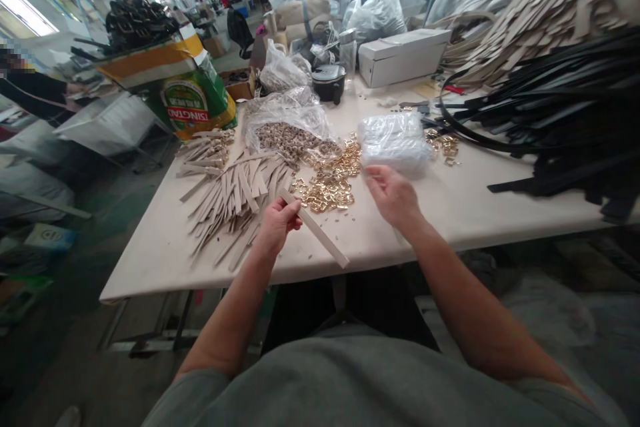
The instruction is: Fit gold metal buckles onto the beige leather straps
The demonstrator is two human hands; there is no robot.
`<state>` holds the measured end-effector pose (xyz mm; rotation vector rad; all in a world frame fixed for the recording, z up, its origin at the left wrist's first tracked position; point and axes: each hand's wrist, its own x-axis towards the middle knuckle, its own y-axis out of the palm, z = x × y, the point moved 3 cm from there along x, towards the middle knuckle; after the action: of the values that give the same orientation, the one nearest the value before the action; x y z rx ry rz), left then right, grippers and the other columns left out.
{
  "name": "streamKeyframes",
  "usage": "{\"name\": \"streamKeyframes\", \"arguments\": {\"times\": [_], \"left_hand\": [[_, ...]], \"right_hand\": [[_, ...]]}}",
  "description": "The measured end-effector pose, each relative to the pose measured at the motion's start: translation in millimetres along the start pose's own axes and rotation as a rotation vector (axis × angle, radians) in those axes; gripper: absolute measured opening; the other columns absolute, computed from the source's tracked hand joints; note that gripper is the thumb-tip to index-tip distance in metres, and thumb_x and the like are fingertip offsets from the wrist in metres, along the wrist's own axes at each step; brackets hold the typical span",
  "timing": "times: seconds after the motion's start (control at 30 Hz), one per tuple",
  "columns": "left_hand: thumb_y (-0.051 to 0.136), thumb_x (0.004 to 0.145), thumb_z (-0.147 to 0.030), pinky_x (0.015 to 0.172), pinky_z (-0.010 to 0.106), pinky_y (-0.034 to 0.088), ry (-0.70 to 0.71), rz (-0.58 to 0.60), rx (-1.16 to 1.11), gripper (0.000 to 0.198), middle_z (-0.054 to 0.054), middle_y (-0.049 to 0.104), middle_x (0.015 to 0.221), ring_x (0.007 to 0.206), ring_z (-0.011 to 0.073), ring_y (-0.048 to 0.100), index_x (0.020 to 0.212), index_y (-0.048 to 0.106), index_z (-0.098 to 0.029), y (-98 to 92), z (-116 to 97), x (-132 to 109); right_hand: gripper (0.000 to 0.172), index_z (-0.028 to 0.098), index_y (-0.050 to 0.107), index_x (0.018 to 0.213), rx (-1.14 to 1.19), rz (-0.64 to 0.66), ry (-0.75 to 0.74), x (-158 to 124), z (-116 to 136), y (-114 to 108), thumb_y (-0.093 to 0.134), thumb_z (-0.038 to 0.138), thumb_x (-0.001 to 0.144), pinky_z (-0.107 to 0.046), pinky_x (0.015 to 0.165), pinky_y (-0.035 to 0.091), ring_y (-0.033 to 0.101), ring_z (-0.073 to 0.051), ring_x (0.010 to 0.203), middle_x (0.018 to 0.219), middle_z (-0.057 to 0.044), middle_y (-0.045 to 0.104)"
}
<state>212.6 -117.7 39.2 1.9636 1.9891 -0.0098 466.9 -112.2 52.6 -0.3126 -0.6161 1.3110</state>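
Note:
My left hand (281, 221) grips a flat beige strap (323, 238) between thumb and fingers. The strap slants down to the right over the table's near part. My right hand (393, 195) is at the front of a clear plastic packet (393, 137), its thumb and fingers drawn together; anything between them is too small to make out. Between the hands lies a pile of gold-coloured metal buckles (327, 190). Left of it, many cut beige straps (235, 197) are heaped. Behind them, small beige loops (283, 140) spill from a clear plastic bag (295, 107).
Black straps (560, 113) and beige straps (565, 7) are piled high at the right. A white box (403, 57) and a black container (329, 83) stand at the back. A green and yellow printed bag (185, 90) rises at the left edge. Another person (35, 90) is far left.

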Motion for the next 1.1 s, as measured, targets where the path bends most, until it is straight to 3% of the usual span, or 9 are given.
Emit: {"name": "streamKeyframes", "arguments": {"times": [0.07,0.17,0.3,0.47,0.57,0.7,0.8,0.9,1.1], "left_hand": [[0.086,0.056,-0.038,0.041,0.017,0.039,-0.004,0.003,0.018,0.046,-0.006,0.059,0.061,0.041,0.0055,0.051,0.086,0.060,-0.016,4.0,6,-1],[0.084,0.059,-0.041,0.042,0.018,0.042,-0.007,0.024,0.032,0.045,-0.005,0.061,0.062,0.043,0.0071,0.054,0.087,0.060,-0.016,7.3,13,-3],[0.081,0.063,-0.046,0.043,0.018,0.042,0.010,0.020,0.011,0.042,-0.003,0.061,0.059,0.045,0.0082,0.056,0.081,0.058,-0.016,-1.3,14,-5],[0.081,0.066,-0.045,0.043,0.017,0.039,0.018,0.035,0.016,0.038,-0.004,0.060,0.059,0.044,0.0071,0.054,0.078,0.057,-0.018,-13.3,13,-9],[0.081,0.067,-0.041,0.042,0.016,0.036,0.021,0.074,-0.026,0.035,-0.006,0.057,0.056,0.043,0.0058,0.051,0.080,0.058,-0.018,-13.2,13,-13],[0.082,0.065,-0.044,0.047,0.017,0.042,0.004,0.088,-0.123,0.039,-0.003,0.062,0.062,0.050,0.0076,0.059,0.086,0.063,-0.017,-10.3,12,-22],[0.082,0.065,-0.046,0.052,0.019,0.047,0.030,0.065,-0.079,0.039,-0.001,0.066,0.065,0.056,0.0107,0.065,0.084,0.063,-0.017,-7.6,10,-31],[0.084,0.063,-0.037,0.054,0.020,0.048,0.096,0.018,-0.007,0.035,-0.003,0.065,0.066,0.059,0.0117,0.067,0.084,0.062,-0.018,-4.7,6,-38],[0.081,0.065,-0.037,0.052,0.021,0.048,0.083,0.043,0.006,0.035,-0.003,0.064,0.070,0.059,0.0133,0.069,0.086,0.059,-0.019,4.1,5,-45]], "right_hand": [[0.028,0.017,0.065,0.117,0.222,0.240,-0.016,-22,14,25,0.059,0.032,0.094,-0.032,0.075,0.056,0.070,-0.019,0.084,0.101,-0.009,0.075],[0.040,0.017,0.061,0.122,0.612,0.584,0.138,-55,31,62,0.066,0.039,0.089,-0.029,0.067,0.058,0.069,-0.015,0.070,0.086,-0.004,0.074],[0.036,0.017,0.064,0.114,0.790,0.654,0.289,-71,34,73,0.069,0.037,0.085,-0.018,0.052,0.049,0.059,-0.007,0.051,0.068,0.004,0.065],[0.031,0.018,0.065,0.109,0.822,0.750,0.352,-74,24,65,0.067,0.037,0.084,-0.018,0.049,0.047,0.058,-0.007,0.049,0.069,0.003,0.066],[0.026,0.021,0.068,0.112,0.605,0.633,0.213,-75,20,57,0.062,0.030,0.088,-0.025,0.061,0.054,0.064,-0.012,0.057,0.072,0.001,0.069],[0.022,0.027,0.076,0.104,0.105,0.220,-0.178,-74,26,36,0.057,0.023,0.094,-0.032,0.079,0.055,0.070,-0.019,0.083,0.090,-0.005,0.073],[0.027,0.029,0.077,0.106,-0.066,0.021,-0.347,-75,34,23,0.053,0.022,0.098,-0.034,0.087,0.054,0.068,-0.022,0.095,0.099,-0.006,0.074],[0.022,0.029,0.075,0.113,-0.020,-0.007,-0.381,-77,38,18,0.061,0.030,0.095,-0.036,0.091,0.055,0.068,-0.023,0.098,0.102,-0.006,0.073],[0.026,0.027,0.073,0.114,0.192,0.097,-0.344,-79,44,27,0.066,0.038,0.092,-0.036,0.088,0.059,0.070,-0.022,0.094,0.104,-0.007,0.072]]}}
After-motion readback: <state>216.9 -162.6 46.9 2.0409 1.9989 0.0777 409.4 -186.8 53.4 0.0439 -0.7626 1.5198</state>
